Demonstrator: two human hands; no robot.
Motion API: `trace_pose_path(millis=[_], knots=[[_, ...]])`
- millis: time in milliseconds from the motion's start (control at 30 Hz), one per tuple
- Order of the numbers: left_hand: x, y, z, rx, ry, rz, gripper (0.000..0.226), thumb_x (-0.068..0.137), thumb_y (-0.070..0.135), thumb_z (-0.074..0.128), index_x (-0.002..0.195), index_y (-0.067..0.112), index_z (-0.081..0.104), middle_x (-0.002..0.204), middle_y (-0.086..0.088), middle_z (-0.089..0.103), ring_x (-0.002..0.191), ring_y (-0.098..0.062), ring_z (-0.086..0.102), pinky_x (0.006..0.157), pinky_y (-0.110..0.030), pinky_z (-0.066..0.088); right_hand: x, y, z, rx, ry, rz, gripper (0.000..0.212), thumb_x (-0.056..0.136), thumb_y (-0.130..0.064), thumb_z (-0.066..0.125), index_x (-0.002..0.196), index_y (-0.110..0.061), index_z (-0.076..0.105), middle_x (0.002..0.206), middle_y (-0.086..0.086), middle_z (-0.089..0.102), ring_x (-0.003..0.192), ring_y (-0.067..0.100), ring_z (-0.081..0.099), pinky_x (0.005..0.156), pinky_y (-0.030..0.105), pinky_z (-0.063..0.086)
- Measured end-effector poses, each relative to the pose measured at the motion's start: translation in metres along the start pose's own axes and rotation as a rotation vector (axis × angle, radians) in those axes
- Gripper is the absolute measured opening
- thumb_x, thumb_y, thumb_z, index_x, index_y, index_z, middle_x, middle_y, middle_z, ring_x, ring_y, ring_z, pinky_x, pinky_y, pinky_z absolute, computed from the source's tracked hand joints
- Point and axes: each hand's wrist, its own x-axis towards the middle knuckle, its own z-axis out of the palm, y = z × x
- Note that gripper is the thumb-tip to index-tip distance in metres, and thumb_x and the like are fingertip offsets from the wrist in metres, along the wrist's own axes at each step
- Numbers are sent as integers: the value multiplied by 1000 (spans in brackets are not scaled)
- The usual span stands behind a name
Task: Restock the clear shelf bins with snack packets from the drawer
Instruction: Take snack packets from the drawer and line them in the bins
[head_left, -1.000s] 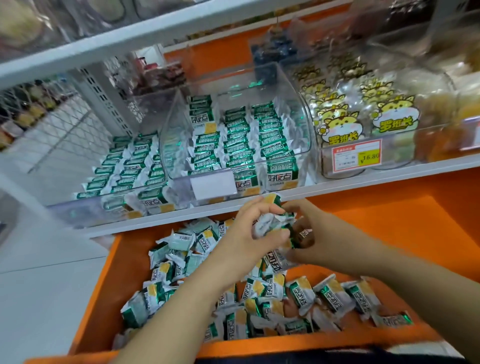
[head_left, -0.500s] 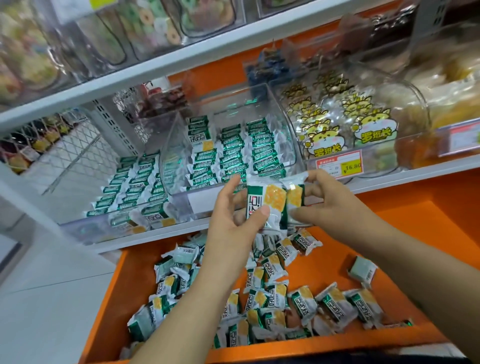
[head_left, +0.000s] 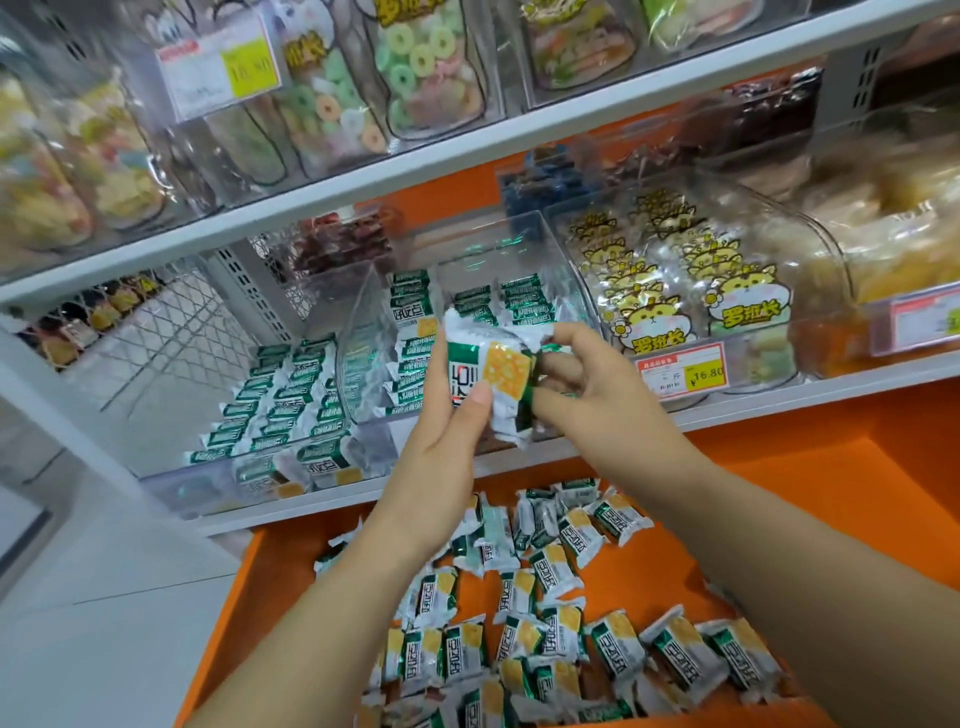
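The left hand (head_left: 441, 457) grips a small stack of crinkled, glossy foil snack packets (head_left: 488, 374), thumb across its face, and the right hand (head_left: 608, 410) pinches its opposite edge, directly in front of the clear rigid plastic bin (head_left: 467, 244). Below the bin, the orange drawer (head_left: 779, 493) holds loose rectangular packets (head_left: 545, 597).

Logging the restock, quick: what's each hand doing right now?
Left hand: holding the snack packets, thumb on front.
Right hand: gripping the same snack packets at their right edge.

Green-white packets (head_left: 485, 379) upright before bin (head_left: 467, 322).
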Motion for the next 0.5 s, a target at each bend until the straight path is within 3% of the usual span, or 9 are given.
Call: trace_pose_path(millis=[100, 200, 233, 300, 400, 500], knots=[[15, -2, -26, 24, -25, 23, 58, 85, 63, 49, 132, 70, 14, 149, 25, 29, 135, -5, 37, 114, -38, 27, 10, -8, 13, -8, -40, 29, 28, 91, -3, 56, 117, -12, 49, 71, -13, 62, 52, -4, 52, 47, 9, 37], [36, -6, -58, 90, -36, 4, 75, 77, 53, 62, 144, 44, 28, 135, 8, 54, 113, -10, 59, 102, -38, 42, 29, -15, 21, -141, -80, 17, 20, 93, -9, 57, 113, -13, 57, 90, -5, 67, 68, 20, 61, 59, 20, 41], [43, -7, -68, 133, -47, 8, 77, 76, 52, 66, 144, 41, 31, 133, 7, 56, 110, -9, 61, 100, -38, 45, 39, -17, 20, -259, -69, -17, 21, 93, -14, 58, 114, -15, 60, 101, -4, 67, 75, 25, 60, 66, 24, 43], [56, -6, -84, 261, -55, 21, 76, 78, 52, 66, 144, 40, 30, 139, 8, 51, 116, -8, 57, 101, -39, 45, 62, -22, 13, -596, 6, -96, 29, 94, -24, 58, 122, -18, 60, 117, -4, 63, 93, 17, 59, 82, 26, 47], [81, -4, -97, 575, -53, 52, 73, 88, 46, 61, 149, 34, 24, 147, 5, 40, 125, -14, 49, 103, -34, 41, 88, -22, -4, -1207, 175, -193, 35, 93, -34, 53, 125, -21, 59, 123, 4, 62, 116, 25, 50, 95, 37, 43], [111, -4, -97, 1078, -68, 100, 69, 95, 42, 52, 151, 26, 16, 147, -4, 36, 129, -24, 42, 101, -36, 36, 104, -10, -12, -1477, 162, -34, 41, 90, -32, 53, 128, -18, 55, 132, 8, 53, 125, 30, 40, 100, 42, 36]])
